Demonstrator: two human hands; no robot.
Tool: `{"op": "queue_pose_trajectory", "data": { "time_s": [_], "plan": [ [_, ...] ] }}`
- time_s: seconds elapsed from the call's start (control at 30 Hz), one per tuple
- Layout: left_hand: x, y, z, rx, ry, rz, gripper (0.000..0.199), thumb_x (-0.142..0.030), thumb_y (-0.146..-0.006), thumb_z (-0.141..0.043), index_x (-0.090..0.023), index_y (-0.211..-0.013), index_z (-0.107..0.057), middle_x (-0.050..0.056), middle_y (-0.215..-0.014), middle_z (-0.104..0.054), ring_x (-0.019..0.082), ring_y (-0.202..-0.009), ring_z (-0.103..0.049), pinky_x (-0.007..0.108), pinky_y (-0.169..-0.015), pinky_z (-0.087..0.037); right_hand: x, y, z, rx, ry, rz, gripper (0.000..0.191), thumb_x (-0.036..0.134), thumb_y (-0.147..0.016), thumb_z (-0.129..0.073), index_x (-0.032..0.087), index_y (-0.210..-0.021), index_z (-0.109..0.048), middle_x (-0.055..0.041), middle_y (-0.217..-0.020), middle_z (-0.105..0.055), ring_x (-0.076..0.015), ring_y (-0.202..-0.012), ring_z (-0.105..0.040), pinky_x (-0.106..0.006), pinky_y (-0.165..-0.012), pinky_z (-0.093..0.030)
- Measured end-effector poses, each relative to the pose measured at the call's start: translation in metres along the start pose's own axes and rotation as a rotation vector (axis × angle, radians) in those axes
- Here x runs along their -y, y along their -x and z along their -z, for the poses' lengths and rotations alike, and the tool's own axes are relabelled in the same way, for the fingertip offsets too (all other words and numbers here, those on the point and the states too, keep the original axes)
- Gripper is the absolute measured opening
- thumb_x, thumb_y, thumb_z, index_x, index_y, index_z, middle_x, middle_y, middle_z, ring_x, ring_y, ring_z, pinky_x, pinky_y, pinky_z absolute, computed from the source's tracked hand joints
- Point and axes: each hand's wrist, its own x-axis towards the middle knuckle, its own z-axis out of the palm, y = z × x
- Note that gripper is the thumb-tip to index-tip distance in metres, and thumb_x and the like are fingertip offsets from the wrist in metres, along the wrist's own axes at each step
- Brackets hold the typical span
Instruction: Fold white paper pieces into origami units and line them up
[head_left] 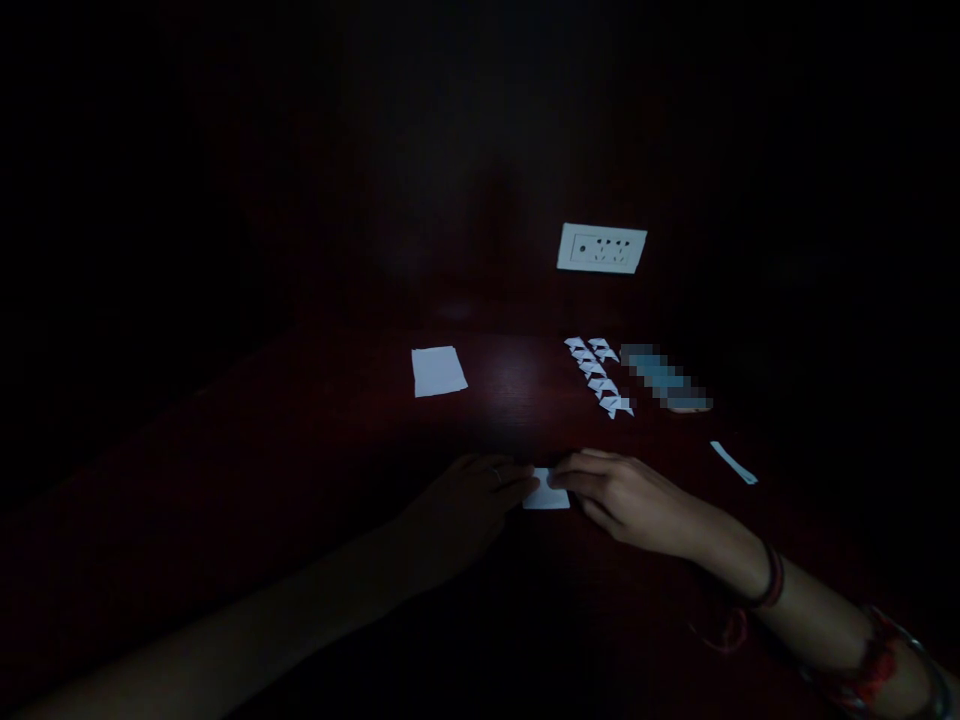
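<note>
A small white piece of paper (547,497) lies flat on the dark red table between my hands. My left hand (480,495), wearing a ring, reaches in from the left with its fingers stretched out and the tips on the paper's left part. From the right, my right hand (611,495) rests its fingertips on the upper right part of the same paper, thumb apart from the fingers. Neither thumb pinches the sheet. My left hand is in deep shadow, so its thumb is hard to make out.
A stack of white paper squares (439,371) lies at the back left. Several small folded paper pieces (592,370) form rows at the back right, beside a blurred phone-like object (664,378). A thin paper strip (733,463) lies farther right. A white socket panel (602,248) is on the wall.
</note>
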Motion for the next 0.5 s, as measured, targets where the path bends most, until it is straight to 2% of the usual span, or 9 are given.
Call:
{"op": "queue_pose_trajectory", "data": {
  "time_s": [0.1,0.23,0.5],
  "plan": [
    [0.0,0.0,-0.001,0.016,-0.007,0.006,0.045,-0.01,-0.078,-0.04,-0.024,-0.121,-0.037,-0.001,-0.125,-0.041,0.018,-0.113,-0.034,0.036,-0.093,-0.027,-0.005,0.001,-0.001,-0.021,-0.03,-0.001,0.033,0.006,-0.077,-0.038,0.019,-0.102,-0.055,-0.0045,-0.096,-0.055,-0.0153,-0.087,-0.051,-0.03,-0.078,-0.044],
    [0.0,0.0,-0.002,0.005,-0.003,0.006,0.047,-0.008,-0.077,-0.039,-0.024,-0.122,-0.036,0.0,-0.125,-0.04,0.018,-0.114,-0.033,0.036,-0.093,-0.027,-0.012,-0.001,-0.003,-0.046,-0.036,0.022,0.035,0.007,-0.077,-0.039,0.02,-0.106,-0.054,-0.0044,-0.097,-0.054,-0.0153,-0.088,-0.051,-0.031,-0.078,-0.043],
    [0.004,0.001,-0.005,0.03,-0.013,0.001,0.047,-0.008,-0.077,-0.039,-0.027,-0.12,-0.039,-0.002,-0.128,-0.037,0.021,-0.116,-0.03,0.04,-0.092,-0.027,-0.018,-0.004,-0.003,0.006,-0.029,0.046,0.031,0.007,-0.076,-0.04,0.018,-0.1,-0.057,-0.0041,-0.094,-0.055,-0.0151,-0.086,-0.052,-0.03,-0.078,-0.044]
  ]
}}
